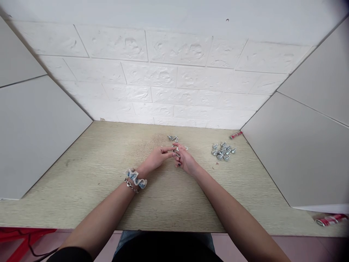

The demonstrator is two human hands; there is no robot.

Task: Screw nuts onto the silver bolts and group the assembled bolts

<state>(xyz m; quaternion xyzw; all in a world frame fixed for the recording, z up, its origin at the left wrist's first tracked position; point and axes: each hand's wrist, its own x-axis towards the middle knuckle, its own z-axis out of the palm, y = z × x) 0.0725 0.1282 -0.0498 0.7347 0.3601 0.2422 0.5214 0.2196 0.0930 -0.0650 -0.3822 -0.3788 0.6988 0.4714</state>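
Observation:
My left hand (159, 157) reaches in from the left, its thumb and fingers closed on the end of a small metal bolt (177, 155). The same bolt lies across the fingers of my right hand (187, 160), which are curled round it. Both hands meet just above the tabletop. Right behind them lie a few loose bolts (173, 138). Some flat washers (185, 148) show beside my right fingertips, partly hidden. A larger pile of bolts with washers on them (223, 151) sits to the right of my right hand.
A wooden tabletop (89, 174) runs up to a white brick-patterned wall (163, 72). Grey panels stand at the left (40, 138) and right (308, 153). One red cylinder (236, 135) lies at the back right, another (331, 219) at the front right.

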